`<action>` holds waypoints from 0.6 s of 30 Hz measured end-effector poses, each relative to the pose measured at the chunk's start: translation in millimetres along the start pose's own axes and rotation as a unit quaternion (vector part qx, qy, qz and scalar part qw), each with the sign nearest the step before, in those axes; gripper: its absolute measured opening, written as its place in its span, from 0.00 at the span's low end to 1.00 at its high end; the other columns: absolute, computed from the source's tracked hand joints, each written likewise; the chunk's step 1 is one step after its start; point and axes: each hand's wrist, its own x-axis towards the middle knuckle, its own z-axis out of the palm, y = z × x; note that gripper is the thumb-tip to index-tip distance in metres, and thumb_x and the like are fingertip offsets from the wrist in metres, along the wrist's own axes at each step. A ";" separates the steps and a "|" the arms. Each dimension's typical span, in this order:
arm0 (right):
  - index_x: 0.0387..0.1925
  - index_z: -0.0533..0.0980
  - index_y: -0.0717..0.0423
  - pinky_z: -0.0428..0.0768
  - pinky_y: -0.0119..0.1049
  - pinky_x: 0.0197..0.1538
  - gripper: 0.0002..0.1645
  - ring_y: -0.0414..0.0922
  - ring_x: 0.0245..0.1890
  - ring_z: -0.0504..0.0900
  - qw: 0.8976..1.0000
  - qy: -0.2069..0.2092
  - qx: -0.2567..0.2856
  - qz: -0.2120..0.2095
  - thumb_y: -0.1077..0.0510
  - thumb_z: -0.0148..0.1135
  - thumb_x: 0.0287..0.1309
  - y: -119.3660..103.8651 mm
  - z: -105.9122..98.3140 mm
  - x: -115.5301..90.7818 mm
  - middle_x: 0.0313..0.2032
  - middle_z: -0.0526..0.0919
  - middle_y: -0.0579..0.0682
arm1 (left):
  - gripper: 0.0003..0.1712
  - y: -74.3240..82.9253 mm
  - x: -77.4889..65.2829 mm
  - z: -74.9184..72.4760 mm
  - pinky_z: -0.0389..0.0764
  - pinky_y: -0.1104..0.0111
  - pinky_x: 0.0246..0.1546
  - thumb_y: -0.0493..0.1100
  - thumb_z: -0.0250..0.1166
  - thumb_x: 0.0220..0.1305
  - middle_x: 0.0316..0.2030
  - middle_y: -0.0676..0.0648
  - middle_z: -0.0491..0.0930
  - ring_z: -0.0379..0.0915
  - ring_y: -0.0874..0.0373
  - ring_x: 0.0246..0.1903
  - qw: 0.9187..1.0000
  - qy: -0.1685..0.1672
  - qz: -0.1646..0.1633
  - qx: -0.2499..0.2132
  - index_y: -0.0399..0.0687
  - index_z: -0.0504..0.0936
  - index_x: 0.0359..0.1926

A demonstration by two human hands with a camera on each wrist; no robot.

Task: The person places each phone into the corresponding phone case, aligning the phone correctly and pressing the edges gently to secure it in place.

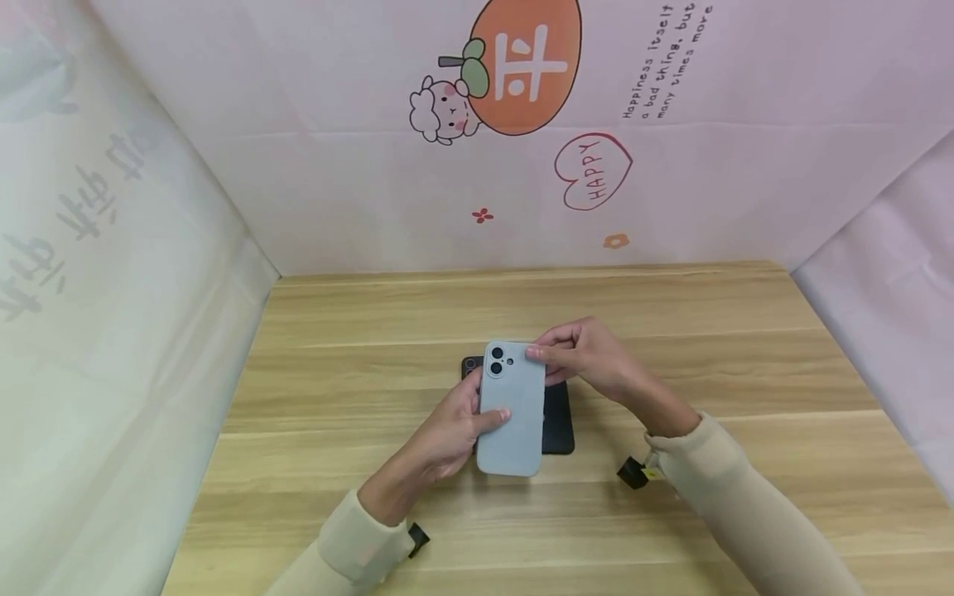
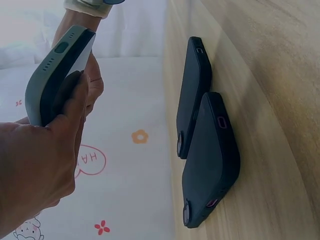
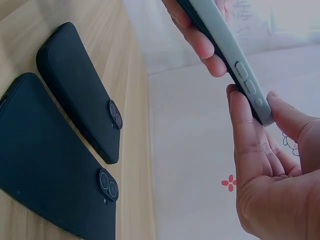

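Both hands hold a phone in a pale blue-grey case (image 1: 514, 422) above the table, its camera side facing up in the head view. My left hand (image 1: 447, 430) grips its left long side, thumb across the back and fingers beneath. With thumb and fingers my right hand (image 1: 589, 356) pinches the upper right corner by the camera end. The right wrist view shows the side buttons of the pale case (image 3: 245, 80). Below lie two phones in black cases, one (image 3: 82, 90) beside the other (image 3: 50, 155), camera sides up, partly hidden in the head view.
The wood-grain table (image 1: 335, 372) ends at a white printed cloth (image 1: 358, 199) behind, and cloth also hangs at both sides. Small black pieces (image 1: 633, 473) stick out at the sleeve cuffs.
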 end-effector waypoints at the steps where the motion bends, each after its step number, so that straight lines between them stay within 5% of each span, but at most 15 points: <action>1: 0.47 0.85 0.72 0.91 0.45 0.43 0.16 0.49 0.35 0.92 1.000 0.000 0.000 -0.002 0.60 0.70 0.70 0.0 0.1 0.0 0.38 0.92 0.57 | 0.37 0.1 0.0 -0.1 0.77 0.47 0.67 0.28 0.54 0.78 0.71 0.36 0.73 0.74 0.41 0.68 1.000 0.000 0.000 0.001 0.43 0.54 0.82; 18: 0.44 0.85 0.70 0.91 0.46 0.41 0.12 0.49 0.32 0.91 0.999 0.010 -0.026 -0.016 0.61 0.68 0.72 -12.8 4.0 -9.9 0.36 0.92 0.55 | 0.32 8.0 -0.8 -8.3 0.81 0.48 0.63 0.36 0.52 0.83 0.67 0.35 0.76 0.78 0.44 0.64 0.999 -0.047 -0.002 0.022 0.44 0.55 0.81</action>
